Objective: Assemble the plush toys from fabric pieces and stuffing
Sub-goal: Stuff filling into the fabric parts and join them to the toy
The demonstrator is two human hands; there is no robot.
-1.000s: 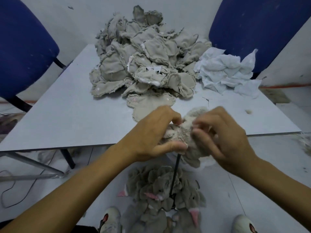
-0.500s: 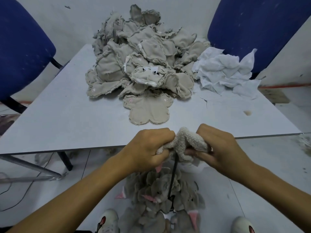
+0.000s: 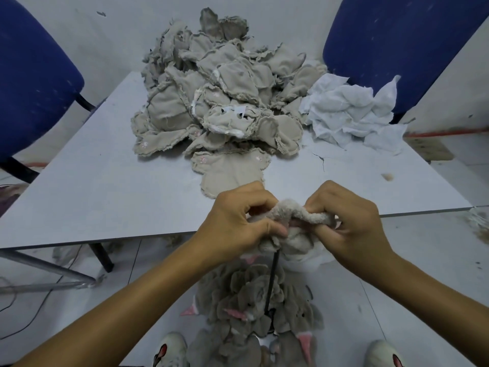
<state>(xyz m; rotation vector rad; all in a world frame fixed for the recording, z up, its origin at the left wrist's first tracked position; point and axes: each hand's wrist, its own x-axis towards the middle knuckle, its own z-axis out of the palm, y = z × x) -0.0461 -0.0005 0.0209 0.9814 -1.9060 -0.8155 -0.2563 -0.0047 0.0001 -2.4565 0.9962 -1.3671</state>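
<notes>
Fleecy beige plush skin [image 3: 291, 213], pinched between our left hand [image 3: 238, 221] and right hand [image 3: 354, 221]; thin black rod [image 3: 272, 276] at 6 o'clock could slip out or strain a seam.

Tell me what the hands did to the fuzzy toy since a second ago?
Both hands, left hand and right hand, dropped toward the table edge and stretched the plush toy skin out between them, grip kept throughout. The beige fabric pile and white stuffing stayed put.
</notes>
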